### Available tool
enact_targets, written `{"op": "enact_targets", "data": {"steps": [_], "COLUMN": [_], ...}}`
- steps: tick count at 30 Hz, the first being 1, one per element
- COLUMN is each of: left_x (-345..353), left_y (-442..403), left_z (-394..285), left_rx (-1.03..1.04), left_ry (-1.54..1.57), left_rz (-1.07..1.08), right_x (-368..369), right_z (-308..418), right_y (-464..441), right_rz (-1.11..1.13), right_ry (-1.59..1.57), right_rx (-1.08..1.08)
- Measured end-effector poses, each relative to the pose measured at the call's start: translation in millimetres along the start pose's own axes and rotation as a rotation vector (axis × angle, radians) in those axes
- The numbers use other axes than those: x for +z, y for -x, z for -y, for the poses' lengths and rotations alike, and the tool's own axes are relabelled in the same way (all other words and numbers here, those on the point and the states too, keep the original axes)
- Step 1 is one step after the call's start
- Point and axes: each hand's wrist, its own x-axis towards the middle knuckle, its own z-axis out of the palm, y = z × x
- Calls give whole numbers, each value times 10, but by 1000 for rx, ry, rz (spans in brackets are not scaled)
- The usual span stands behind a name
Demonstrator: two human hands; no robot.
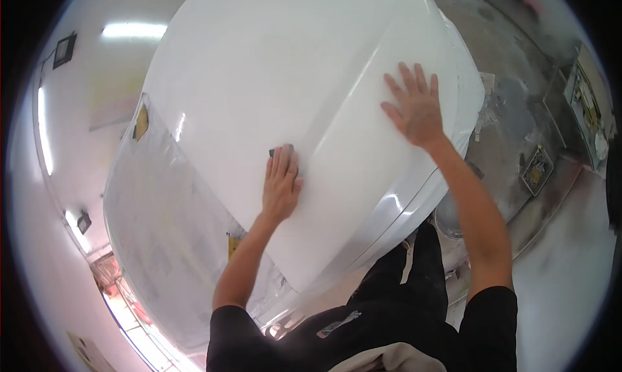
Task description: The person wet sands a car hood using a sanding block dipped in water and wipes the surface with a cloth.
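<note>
the smooth, glossy white car panel, a bonnet by its look (pixel 246 67), lies broad and curved in front of the person. on it, the left hand (pixel 280 194) has its fingers nearly together, laid over a small dark block (pixel 273 153) that pokes out past the tips; how firmly they grip it, i can't tell. the right hand (pixel 421 116) rests palm down across the crease, fingers spread wide, with nothing seen in it.

the white looks even all over, so i can't tell what is done or what is left. cloudy, see-through plastic sheeting (pixel 155 197) covers the part alongside, with yellow tape pieces (pixel 140 123) near its edge.

farther out, on the stained grey floor (pixel 512 100), a small dark-rimmed tray (pixel 551 167) holds a jumble of small bits, too small to name. beyond it, a larger framed tray (pixel 572 80) has mixed oddments inside.
</note>
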Motion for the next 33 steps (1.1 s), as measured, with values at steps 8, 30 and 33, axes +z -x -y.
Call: {"op": "enact_targets", "data": {"steps": [8, 30, 33], "left_x": [64, 6, -85], "left_y": [-3662, -1539, -1187], "left_z": [400, -107, -124], "left_rx": [-58, 205, 229], "left_ry": [-113, -70, -66], "left_rz": [-372, -77, 36], "right_x": [59, -6, 20], "right_z": [-56, -68, -80], "right_y": [8, 25, 7], "right_rz": [-58, -72, -74], "right_ry": [-54, -172, -210], "right_rx": [-19, 42, 58]}}
